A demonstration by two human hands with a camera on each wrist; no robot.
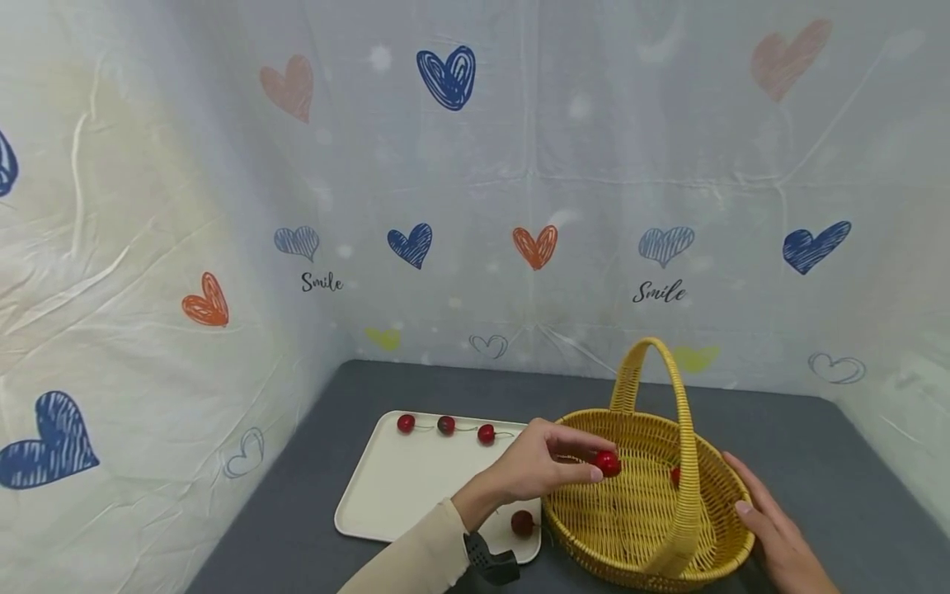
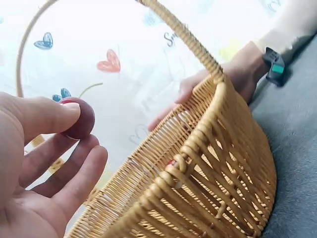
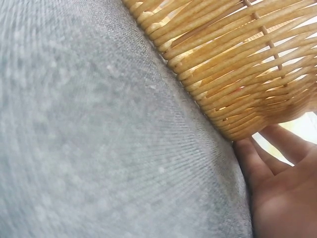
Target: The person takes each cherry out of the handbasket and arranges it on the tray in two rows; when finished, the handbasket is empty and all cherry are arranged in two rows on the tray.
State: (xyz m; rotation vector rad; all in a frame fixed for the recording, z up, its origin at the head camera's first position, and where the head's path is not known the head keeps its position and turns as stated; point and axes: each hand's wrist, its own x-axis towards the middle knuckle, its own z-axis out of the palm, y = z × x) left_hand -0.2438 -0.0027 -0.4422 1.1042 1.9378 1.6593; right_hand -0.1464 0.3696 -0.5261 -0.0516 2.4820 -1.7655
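My left hand (image 1: 585, 464) pinches a red cherry (image 1: 608, 463) between thumb and fingers, just above the inside of a yellow wicker basket (image 1: 638, 528) with a tall handle. In the left wrist view the cherry (image 2: 78, 118) sits at the fingertips beside the basket's wall (image 2: 208, 168). Another cherry (image 1: 675, 474) lies inside the basket. My right hand (image 1: 764, 520) rests with straight fingers against the basket's right side; in the right wrist view the right hand (image 3: 277, 188) touches the weave (image 3: 237, 64).
A cream tray (image 1: 401, 487) lies left of the basket on the grey table (image 1: 816, 462). Three cherries (image 1: 445, 425) line the tray's far edge and one cherry (image 1: 522, 522) sits near its front right corner. Heart-printed sheets close the back and sides.
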